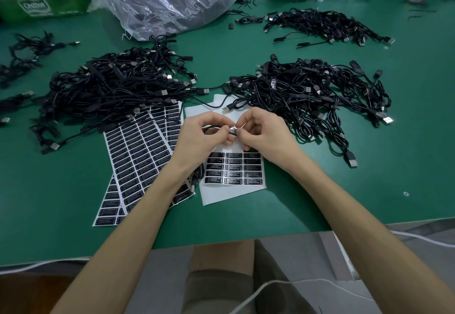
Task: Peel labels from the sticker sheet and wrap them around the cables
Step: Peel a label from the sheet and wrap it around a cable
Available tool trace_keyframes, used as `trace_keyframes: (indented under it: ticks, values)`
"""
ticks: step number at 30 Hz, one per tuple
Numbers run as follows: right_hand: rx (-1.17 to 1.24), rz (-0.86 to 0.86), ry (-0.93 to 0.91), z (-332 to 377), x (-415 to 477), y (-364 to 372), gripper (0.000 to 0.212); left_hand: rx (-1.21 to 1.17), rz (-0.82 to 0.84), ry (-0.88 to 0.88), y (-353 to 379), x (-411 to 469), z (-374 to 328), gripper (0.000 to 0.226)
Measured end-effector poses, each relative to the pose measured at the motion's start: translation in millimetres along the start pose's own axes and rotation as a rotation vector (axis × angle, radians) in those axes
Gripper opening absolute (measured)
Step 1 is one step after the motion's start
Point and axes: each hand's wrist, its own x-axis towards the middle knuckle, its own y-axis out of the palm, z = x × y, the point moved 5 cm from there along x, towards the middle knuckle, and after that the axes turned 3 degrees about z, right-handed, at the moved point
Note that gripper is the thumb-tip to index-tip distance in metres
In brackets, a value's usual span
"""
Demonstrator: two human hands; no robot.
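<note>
Left hand (200, 132) and right hand (261, 132) pinch a cable (232, 131) above the sticker sheet (234, 190), pressing a label round it.

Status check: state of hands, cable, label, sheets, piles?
left hand: pinching cable
right hand: pinching label
cable: held above sheet
label: on cable
sheet: upper part bare, bottom rows left
spare sheets: full, overlapping
left pile: heaped, overlapping spare sheets
right pile: heaped
</note>
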Motion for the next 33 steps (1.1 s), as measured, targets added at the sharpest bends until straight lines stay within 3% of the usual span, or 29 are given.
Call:
trace_keyframes:
  ticks: [28, 33]
  values:
    - [-0.060, -0.003, 0.024, -0.9, 2.2, 3.1, 0.005, -0.015, -0.028, 0.025, -3.0, 1.6, 2.5, 0.014]
    - [-0.052, -0.001, 0.006, 0.1, 3.8, 2.5, 0.013, -0.088, -0.085, 0.022, -9.7, 4.0, 3.0, 0.011]
